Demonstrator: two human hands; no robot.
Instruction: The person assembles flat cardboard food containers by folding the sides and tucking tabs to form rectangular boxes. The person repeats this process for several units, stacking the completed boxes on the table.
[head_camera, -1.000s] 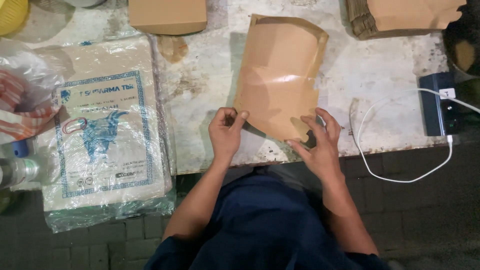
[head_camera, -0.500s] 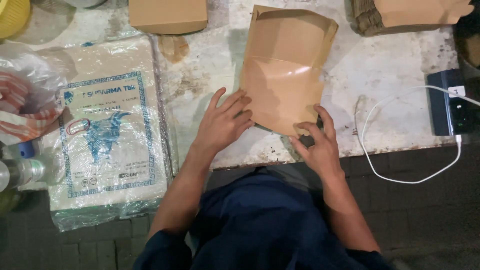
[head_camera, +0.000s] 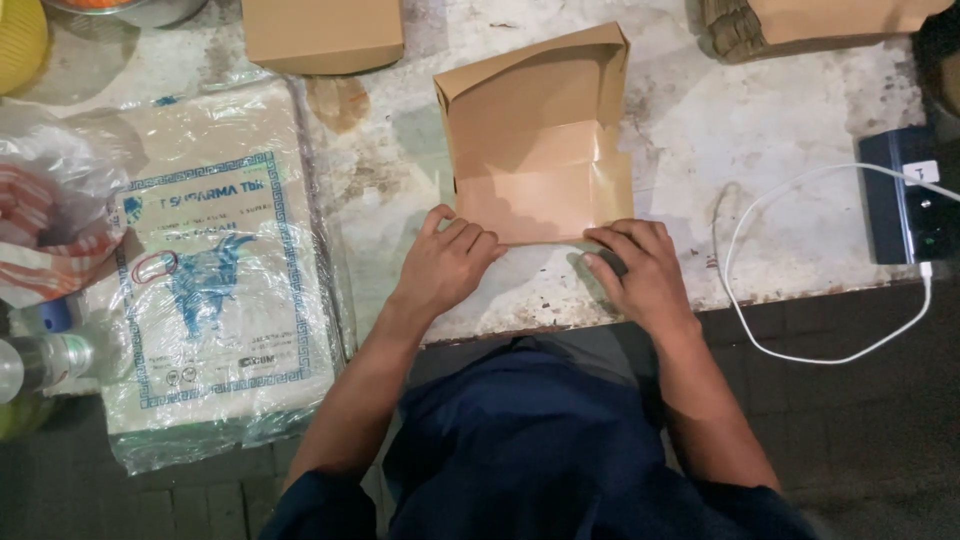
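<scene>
Both hands press fingers-down on the near edge of a half-folded brown paperboard box blank (head_camera: 540, 150) on the worn white table (head_camera: 780, 130): left hand (head_camera: 445, 265) curled at its left corner, right hand (head_camera: 640, 270) flat at its right. Left lies a clear-wrapped paper ream (head_camera: 215, 290), right a white cable (head_camera: 800, 270) and dark power bank (head_camera: 905, 200); beyond, a closed brown box (head_camera: 322, 35).

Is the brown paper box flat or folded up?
Partly folded up: the brown paper box has side walls standing, while the left hand and right hand press its near edge.
</scene>
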